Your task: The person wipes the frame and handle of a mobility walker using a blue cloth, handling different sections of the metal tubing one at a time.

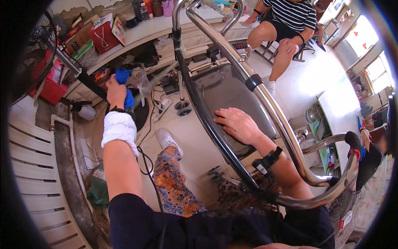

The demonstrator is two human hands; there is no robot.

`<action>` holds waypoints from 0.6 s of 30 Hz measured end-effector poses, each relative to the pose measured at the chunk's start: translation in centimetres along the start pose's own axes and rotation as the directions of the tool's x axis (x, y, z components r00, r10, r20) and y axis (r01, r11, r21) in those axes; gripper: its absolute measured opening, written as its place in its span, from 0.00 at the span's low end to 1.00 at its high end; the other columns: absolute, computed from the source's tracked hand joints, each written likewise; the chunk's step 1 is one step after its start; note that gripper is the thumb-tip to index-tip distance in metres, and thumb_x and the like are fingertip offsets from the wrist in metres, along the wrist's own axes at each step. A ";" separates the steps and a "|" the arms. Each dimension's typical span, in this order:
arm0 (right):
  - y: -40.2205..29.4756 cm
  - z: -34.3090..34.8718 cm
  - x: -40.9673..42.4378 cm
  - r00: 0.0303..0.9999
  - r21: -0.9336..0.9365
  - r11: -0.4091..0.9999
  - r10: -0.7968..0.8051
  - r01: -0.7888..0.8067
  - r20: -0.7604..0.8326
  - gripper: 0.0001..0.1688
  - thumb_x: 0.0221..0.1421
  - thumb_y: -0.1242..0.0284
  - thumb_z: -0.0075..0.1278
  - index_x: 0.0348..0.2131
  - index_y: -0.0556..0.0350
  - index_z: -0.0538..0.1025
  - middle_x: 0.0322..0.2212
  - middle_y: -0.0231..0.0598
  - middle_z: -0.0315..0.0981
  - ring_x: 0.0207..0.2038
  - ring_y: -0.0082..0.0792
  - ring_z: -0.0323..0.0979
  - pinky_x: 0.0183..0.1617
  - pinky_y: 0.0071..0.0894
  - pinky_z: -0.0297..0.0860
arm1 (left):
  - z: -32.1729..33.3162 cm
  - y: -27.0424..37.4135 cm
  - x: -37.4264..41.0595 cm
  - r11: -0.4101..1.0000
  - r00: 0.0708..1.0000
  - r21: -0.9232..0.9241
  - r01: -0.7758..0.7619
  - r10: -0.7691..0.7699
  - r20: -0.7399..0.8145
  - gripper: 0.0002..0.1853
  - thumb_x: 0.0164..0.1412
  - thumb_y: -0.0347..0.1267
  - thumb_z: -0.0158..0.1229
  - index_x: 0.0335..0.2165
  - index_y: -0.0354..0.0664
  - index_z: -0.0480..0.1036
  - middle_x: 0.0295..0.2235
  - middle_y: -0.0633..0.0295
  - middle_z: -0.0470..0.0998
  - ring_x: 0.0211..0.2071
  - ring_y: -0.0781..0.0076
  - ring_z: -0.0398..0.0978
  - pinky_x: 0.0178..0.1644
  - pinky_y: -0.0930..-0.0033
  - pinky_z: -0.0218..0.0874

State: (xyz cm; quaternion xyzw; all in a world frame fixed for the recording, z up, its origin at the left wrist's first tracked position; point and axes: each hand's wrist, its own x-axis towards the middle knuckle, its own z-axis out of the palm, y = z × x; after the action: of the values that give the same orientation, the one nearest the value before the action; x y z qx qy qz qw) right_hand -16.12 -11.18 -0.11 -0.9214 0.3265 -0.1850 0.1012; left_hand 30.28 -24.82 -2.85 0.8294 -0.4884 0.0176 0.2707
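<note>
My left hand (117, 92), its wrist wrapped in a white towel band (119, 128), holds a bunched blue cloth (123, 75) beside the black lower part of a fan pole (93, 84). The cloth shows above the hand and at its right side. Flat on the black seat (214, 90) of a wheeled walker lies my right hand (238, 126), fingers spread and holding nothing. The walker's chrome tube frame (242, 65) arches over the seat, and its black side bar (207, 124) passes left of that hand. Small wheels (183, 109) stand on the floor.
A power strip (162, 109) and loose cables lie on the floor near my shoe (168, 140). A cluttered counter (140, 37) runs along the wall. One person (290, 18) sits beyond the walker; another is at far right. A slatted white panel (37, 174) stands at left.
</note>
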 end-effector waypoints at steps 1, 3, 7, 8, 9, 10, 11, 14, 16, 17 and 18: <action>0.0 0.0 0.0 1.000 0.010 1.000 -0.006 0.006 -0.013 0.20 0.51 0.72 0.50 0.46 0.50 0.72 0.52 0.39 0.66 0.56 0.42 0.62 0.62 0.41 0.56 | -0.8 -0.7 -0.2 0.998 0.998 -0.020 0.060 -0.060 -0.017 0.34 0.52 0.33 0.51 0.59 0.50 0.55 0.56 0.49 0.61 0.51 0.43 0.67 0.54 0.51 0.60; 0.1 0.1 0.2 0.999 0.043 0.999 -0.022 0.024 -0.039 0.19 0.51 0.72 0.50 0.45 0.51 0.72 0.52 0.39 0.67 0.55 0.41 0.63 0.62 0.40 0.57 | -2.3 -2.1 -0.5 0.977 0.982 -0.103 0.184 -0.186 -0.008 0.33 0.54 0.37 0.52 0.58 0.43 0.56 0.54 0.45 0.65 0.50 0.43 0.68 0.54 0.54 0.59; 0.6 0.7 -1.5 0.976 0.269 0.960 0.126 -0.074 -0.180 0.15 0.50 0.78 0.51 0.41 0.54 0.76 0.48 0.40 0.70 0.51 0.43 0.67 0.57 0.36 0.63 | -2.1 -1.5 -3.7 0.894 0.997 -0.447 -0.042 0.011 -0.070 0.33 0.55 0.45 0.56 0.51 0.30 0.64 0.46 0.38 0.72 0.49 0.43 0.70 0.53 0.57 0.59; 0.6 1.0 -2.2 0.932 0.480 0.869 0.262 -0.116 -0.251 0.13 0.52 0.80 0.49 0.40 0.54 0.77 0.47 0.40 0.71 0.51 0.40 0.69 0.55 0.32 0.64 | -2.5 -0.4 -4.9 0.858 0.996 -0.505 -0.091 0.068 -0.062 0.31 0.56 0.45 0.55 0.49 0.29 0.64 0.45 0.37 0.72 0.49 0.42 0.69 0.53 0.57 0.58; 1.1 0.3 -3.9 0.916 0.460 0.879 0.282 -0.127 -0.286 0.17 0.55 0.80 0.47 0.46 0.54 0.74 0.51 0.40 0.69 0.51 0.37 0.69 0.54 0.30 0.64 | -3.6 3.1 -7.2 0.810 0.989 -0.569 -0.141 0.138 -0.048 0.29 0.57 0.44 0.55 0.47 0.28 0.65 0.44 0.37 0.72 0.49 0.42 0.68 0.54 0.56 0.57; 2.0 0.4 -6.3 0.863 0.802 0.590 0.452 -0.099 -0.226 0.19 0.56 0.80 0.47 0.49 0.56 0.72 0.52 0.40 0.67 0.52 0.36 0.68 0.54 0.30 0.64 | -3.9 4.9 -8.3 0.842 0.974 -0.492 -0.220 0.219 -0.059 0.27 0.57 0.43 0.55 0.45 0.28 0.66 0.44 0.37 0.70 0.48 0.42 0.66 0.55 0.57 0.55; 3.1 0.9 -8.9 0.814 0.982 0.186 0.572 -0.014 -0.097 0.22 0.56 0.81 0.46 0.51 0.57 0.69 0.53 0.41 0.65 0.52 0.35 0.67 0.54 0.31 0.64 | -3.8 6.0 -8.8 0.863 0.953 -0.410 -0.294 0.296 -0.060 0.25 0.58 0.41 0.54 0.43 0.27 0.67 0.44 0.37 0.68 0.47 0.42 0.65 0.56 0.57 0.53; -1.3 -2.7 -13.4 0.564 0.866 0.493 0.739 -0.081 -0.368 0.20 0.59 0.75 0.48 0.49 0.64 0.68 0.42 0.43 0.71 0.43 0.29 0.72 0.47 0.24 0.69 | -1.5 8.0 -9.4 0.730 0.857 -0.449 -0.515 0.457 -0.239 0.26 0.53 0.24 0.56 0.52 0.43 0.65 0.45 0.46 0.57 0.46 0.50 0.60 0.54 0.60 0.53; -4.4 -5.1 -14.1 0.435 0.707 0.672 0.716 -0.220 -0.546 0.19 0.57 0.78 0.49 0.49 0.62 0.68 0.37 0.40 0.72 0.41 0.29 0.72 0.44 0.24 0.70 | -2.3 12.1 -10.0 0.664 0.852 -0.537 -0.521 0.449 -0.271 0.35 0.49 0.17 0.55 0.56 0.52 0.62 0.44 0.48 0.56 0.45 0.53 0.60 0.53 0.63 0.54; -5.1 -6.2 -13.9 0.462 0.583 0.781 0.611 -0.221 -0.643 0.18 0.55 0.81 0.49 0.47 0.61 0.69 0.36 0.39 0.73 0.40 0.29 0.72 0.42 0.25 0.70 | -1.5 13.0 -8.9 0.648 0.855 -0.561 -0.515 0.436 -0.280 0.39 0.47 0.15 0.55 0.58 0.56 0.61 0.44 0.49 0.56 0.44 0.54 0.60 0.53 0.64 0.54; -5.9 -7.5 -14.0 0.472 0.439 0.868 0.495 -0.232 -0.730 0.17 0.53 0.85 0.48 0.44 0.60 0.71 0.34 0.37 0.73 0.39 0.29 0.72 0.40 0.26 0.70 | -0.6 14.3 -8.2 0.632 0.858 -0.583 -0.510 0.415 -0.302 0.37 0.50 0.17 0.55 0.57 0.55 0.61 0.43 0.49 0.57 0.44 0.54 0.60 0.52 0.64 0.54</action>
State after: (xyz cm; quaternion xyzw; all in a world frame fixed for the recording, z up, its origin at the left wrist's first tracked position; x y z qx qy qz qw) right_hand -25.89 1.82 4.72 -0.6090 0.4952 -0.6111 0.1026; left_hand 14.42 -23.40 1.39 0.5275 -0.6401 -0.0246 0.5580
